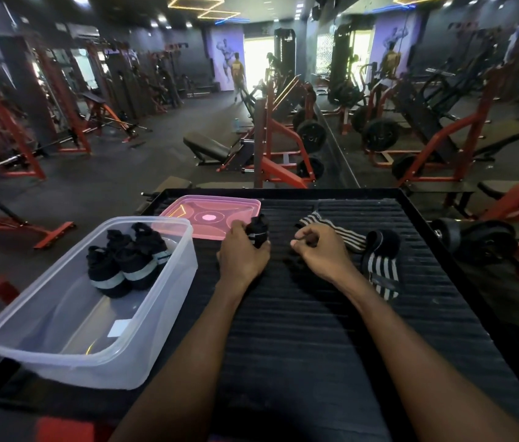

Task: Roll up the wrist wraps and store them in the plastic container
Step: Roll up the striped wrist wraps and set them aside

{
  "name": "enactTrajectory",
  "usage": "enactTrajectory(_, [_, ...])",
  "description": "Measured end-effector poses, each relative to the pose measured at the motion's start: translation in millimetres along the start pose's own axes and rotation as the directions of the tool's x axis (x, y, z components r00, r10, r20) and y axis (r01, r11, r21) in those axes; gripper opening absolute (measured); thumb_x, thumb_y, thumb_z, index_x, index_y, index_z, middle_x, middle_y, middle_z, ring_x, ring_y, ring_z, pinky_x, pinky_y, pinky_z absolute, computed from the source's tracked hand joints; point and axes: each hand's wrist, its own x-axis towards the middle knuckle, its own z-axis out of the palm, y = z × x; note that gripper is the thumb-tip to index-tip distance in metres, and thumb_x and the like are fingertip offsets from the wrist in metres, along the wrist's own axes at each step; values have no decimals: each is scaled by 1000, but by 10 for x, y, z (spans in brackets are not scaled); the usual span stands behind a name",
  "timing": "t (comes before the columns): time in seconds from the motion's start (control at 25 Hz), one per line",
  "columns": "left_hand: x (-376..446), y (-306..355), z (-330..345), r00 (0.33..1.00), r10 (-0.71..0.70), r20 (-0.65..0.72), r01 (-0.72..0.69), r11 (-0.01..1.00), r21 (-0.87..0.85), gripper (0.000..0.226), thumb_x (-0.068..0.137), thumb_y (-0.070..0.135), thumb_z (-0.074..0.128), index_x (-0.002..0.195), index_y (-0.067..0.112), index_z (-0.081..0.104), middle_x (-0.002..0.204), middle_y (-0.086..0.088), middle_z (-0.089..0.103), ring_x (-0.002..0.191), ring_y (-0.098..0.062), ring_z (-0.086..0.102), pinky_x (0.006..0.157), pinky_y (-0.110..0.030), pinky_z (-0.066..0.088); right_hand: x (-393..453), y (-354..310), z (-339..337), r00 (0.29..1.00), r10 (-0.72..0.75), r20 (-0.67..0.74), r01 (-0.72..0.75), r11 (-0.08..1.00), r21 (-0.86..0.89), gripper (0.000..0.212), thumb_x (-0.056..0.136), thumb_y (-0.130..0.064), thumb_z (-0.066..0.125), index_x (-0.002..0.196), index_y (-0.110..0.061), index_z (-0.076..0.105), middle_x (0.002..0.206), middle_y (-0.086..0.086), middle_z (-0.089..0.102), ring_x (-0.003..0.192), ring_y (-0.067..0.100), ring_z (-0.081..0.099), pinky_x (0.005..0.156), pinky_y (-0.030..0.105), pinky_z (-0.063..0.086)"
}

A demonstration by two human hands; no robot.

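The left hand (243, 252) grips a rolled black wrist wrap (258, 232), fingers and thumb curled round it, and holds it upright just above the ribbed black worktop (299, 330), near the corner of the pink lid (210, 216). The right hand (322, 253) lies just beside it to the right with its fingers loosely curled and nothing in them; whether it rests on the worktop or hovers a little above it cannot be told. Just beyond and to the right of the right hand lie two unrolled wraps with black and pale stripes: one (334, 232) stretches out flat behind the knuckles, the other (381, 266) lies next to the wrist with a black loop at its far end. To the left of the left hand stands the clear plastic container (44, 355), open, at the left edge of the worktop, its far corner overlapping the pink lid that lies flat behind it. Inside the container, toward its far end, sit several rolled black wraps (124, 263) with pale bands, bunched close and touching one another, and a small white label shows on its floor. Past the worktop is a gym floor with red-framed machines, benches, weight plates and a mirrored wall on the right, and a person walks far off near a bright doorway.
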Motion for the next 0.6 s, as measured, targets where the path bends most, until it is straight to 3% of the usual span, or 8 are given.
enactTrajectory(0.12, [11, -25, -127, 994, -105, -2, 105, 993, 52, 56, 79, 30, 77, 121, 15, 43, 118, -8, 64, 111, -31, 62, 98, -50, 49, -3, -7, 2, 1000, -4, 21, 6, 998, -62, 4, 87, -17, 73, 91, -16, 74, 78, -11, 66, 78, 8, 61, 75, 22, 44])
enactTrajectory(0.24, [-26, -82, -154, 993, -115, 6, 114, 989, 93, 63, 80, 33, 77, 125, 14, 39, 122, -8, 64, 114, -32, 61, 99, -53, 47, -2, -45, -1, 999, -18, 27, 19, 998, -53, 2, 87, -16, 73, 89, -17, 73, 76, -15, 63, 75, 1, 58, 77, 22, 42])
enactTrajectory(0.36, [-83, -123, -131, 992, -124, 2, 123, 984, 130, 60, 79, 40, 78, 119, 15, 41, 123, -6, 65, 116, -31, 61, 99, -51, 47, -3, -72, 0, 999, -25, 31, 26, 999, -44, 4, 86, -15, 73, 85, -19, 72, 77, -12, 66, 77, 7, 60, 76, 25, 46])
enactTrajectory(0.48, [-101, -142, -107, 990, -138, -10, 138, 981, 134, 59, 77, 43, 79, 117, 17, 44, 122, -6, 66, 114, -32, 61, 98, -50, 47, -3, -100, -74, 999, -50, -12, 50, 999, -15, 7, 86, -12, 71, 82, -17, 72, 75, -11, 66, 75, 7, 61, 79, 27, 51])
enactTrajectory(0.6, [-112, -131, -126, 987, -163, -10, 163, 979, 125, 70, 74, 45, 81, 124, 15, 42, 128, -9, 62, 119, -33, 58, 100, -53, 46, 14, -167, -257, 994, -68, -85, 63, 997, -52, 10, 89, -15, 68, 81, -21, 70, 77, -15, 65, 80, 8, 62, 78, 23, 45])
